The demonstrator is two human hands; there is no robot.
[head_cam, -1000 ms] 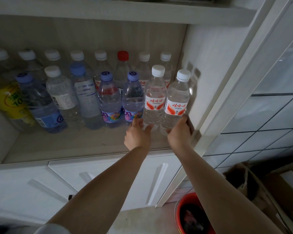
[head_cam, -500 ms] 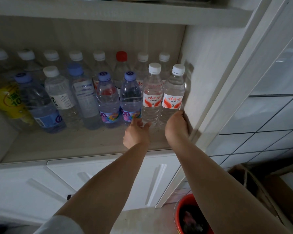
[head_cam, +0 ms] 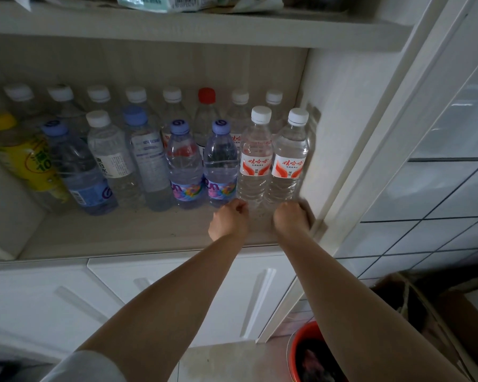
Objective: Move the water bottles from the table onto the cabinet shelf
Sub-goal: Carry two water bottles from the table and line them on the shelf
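Note:
Two clear water bottles with white caps and red-and-white labels stand upright side by side at the right end of the cabinet shelf (head_cam: pixel 138 232). The left bottle (head_cam: pixel 255 161) is beside a purple-capped bottle, and the right bottle (head_cam: pixel 290 158) is against the cabinet's side wall. My left hand (head_cam: pixel 229 221) is curled into a loose fist just in front of the left bottle's base. In front of the right bottle's base is my right hand (head_cam: pixel 291 219), curled the same way. Neither hand wraps a bottle. The table is out of view.
Several more bottles fill the shelf in two rows, with a red-capped bottle (head_cam: pixel 206 95) at the back and a yellow-labelled bottle (head_cam: pixel 31 161) at far left. An upper shelf (head_cam: pixel 177 28) hangs above. White drawers (head_cam: pixel 66 293) sit below, and a red bucket (head_cam: pixel 301 354) is on the floor.
Both bottles went from tilted and held at their bases to standing upright further back on the shelf. My fingers have come off them and curled shut.

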